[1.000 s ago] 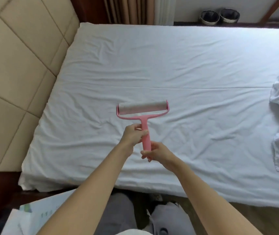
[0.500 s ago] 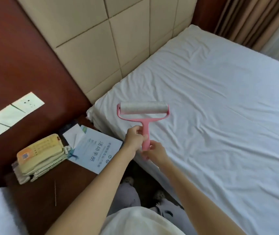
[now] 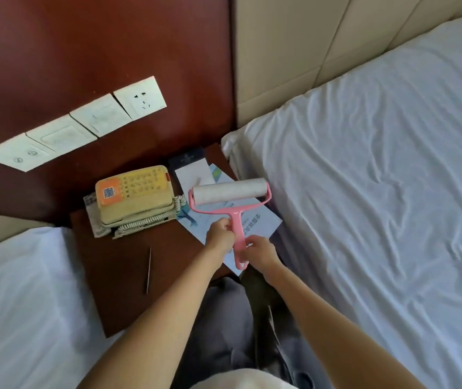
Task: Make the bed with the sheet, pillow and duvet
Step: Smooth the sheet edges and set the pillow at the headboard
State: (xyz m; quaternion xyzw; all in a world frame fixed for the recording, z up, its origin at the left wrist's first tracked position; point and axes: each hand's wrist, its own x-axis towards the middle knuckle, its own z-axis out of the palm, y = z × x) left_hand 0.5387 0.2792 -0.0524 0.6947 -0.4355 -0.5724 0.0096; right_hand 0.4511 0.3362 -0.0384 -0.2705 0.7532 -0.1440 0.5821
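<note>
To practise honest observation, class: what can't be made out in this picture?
Head view:
Leaflet print: partly hidden by roller, left hand, right hand.
Phone key labels: too small, blurred.
Bed: cut off by right edge.

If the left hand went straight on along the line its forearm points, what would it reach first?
The left hand, gripping the lint roller, points up-right across the leaflet; first in line is probably the sheet at the bed's near corner, though depth is unclear.
</note>
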